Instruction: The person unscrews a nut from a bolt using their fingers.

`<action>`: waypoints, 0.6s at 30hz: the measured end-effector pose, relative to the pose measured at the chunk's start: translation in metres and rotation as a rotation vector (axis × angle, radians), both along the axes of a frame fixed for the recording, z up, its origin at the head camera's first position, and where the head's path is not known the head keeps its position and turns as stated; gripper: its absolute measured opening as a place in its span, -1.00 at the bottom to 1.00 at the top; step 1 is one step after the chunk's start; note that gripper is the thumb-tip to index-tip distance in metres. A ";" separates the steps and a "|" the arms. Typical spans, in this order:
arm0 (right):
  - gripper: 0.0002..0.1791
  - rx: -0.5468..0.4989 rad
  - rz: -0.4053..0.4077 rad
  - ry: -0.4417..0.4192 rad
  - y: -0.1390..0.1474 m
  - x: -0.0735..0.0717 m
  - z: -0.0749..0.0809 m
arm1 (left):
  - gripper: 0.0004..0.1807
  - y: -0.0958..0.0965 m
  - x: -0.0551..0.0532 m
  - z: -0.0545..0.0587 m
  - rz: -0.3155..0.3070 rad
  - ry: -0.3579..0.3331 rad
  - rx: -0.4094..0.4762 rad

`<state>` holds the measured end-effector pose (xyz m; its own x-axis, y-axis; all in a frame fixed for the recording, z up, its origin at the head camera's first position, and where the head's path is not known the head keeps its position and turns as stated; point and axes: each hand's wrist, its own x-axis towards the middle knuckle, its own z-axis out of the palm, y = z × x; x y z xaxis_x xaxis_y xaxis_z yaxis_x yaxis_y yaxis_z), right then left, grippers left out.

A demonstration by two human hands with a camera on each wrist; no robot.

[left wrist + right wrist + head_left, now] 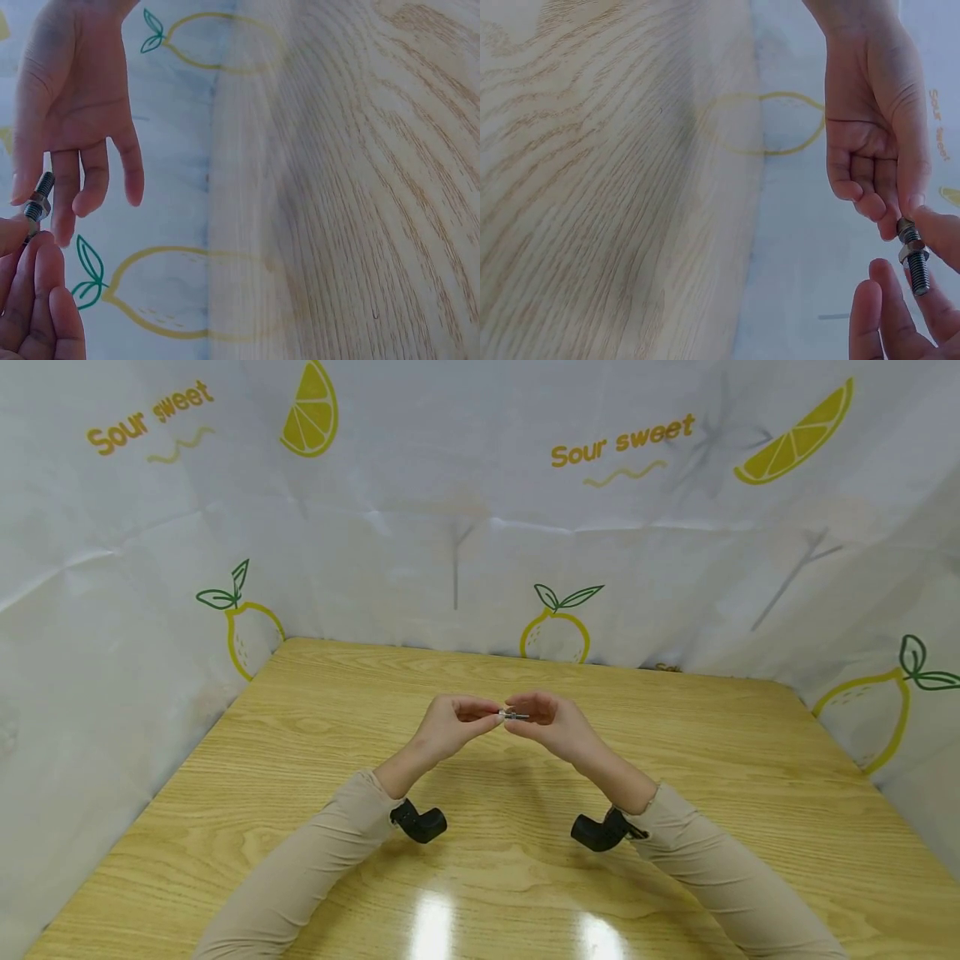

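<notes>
My left hand pinches one end of a metal bolt between thumb and fingertips, above the table. In the right wrist view the bolt slants downward, and a nut sits partway along its thread. The left hand grips the end above that nut. My right hand is around the free threaded end, thumb and fingers spread apart on either side. In the left wrist view the right hand has its fingers loosely extended, with its thumb tip close to the nut.
The wood-grain table lies under both hands. Behind it and at the sides hangs a white cloth printed with lemons. Black wrist cameras, one on the left wrist and one on the right, stick out inward below the hands.
</notes>
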<state>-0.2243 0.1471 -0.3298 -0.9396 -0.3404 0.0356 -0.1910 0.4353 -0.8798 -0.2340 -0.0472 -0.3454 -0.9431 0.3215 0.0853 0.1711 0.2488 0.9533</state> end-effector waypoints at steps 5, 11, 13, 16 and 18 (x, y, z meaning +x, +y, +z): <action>-0.59 0.020 0.008 -0.009 0.000 0.000 0.001 | -0.73 0.000 0.000 -0.001 -0.004 0.009 -0.009; -0.64 0.000 -0.002 -0.008 0.000 0.000 0.000 | -0.72 -0.001 -0.001 -0.001 0.004 -0.004 -0.016; -0.62 -0.009 -0.004 -0.002 0.000 0.001 0.000 | -0.72 -0.001 -0.001 -0.002 0.008 -0.016 -0.016; -0.58 -0.016 -0.003 0.003 0.000 0.001 0.000 | -0.72 -0.001 -0.002 -0.002 0.007 -0.018 -0.014; -0.59 -0.019 0.002 -0.001 0.000 0.001 0.000 | -0.72 -0.001 -0.002 -0.003 0.004 -0.013 -0.013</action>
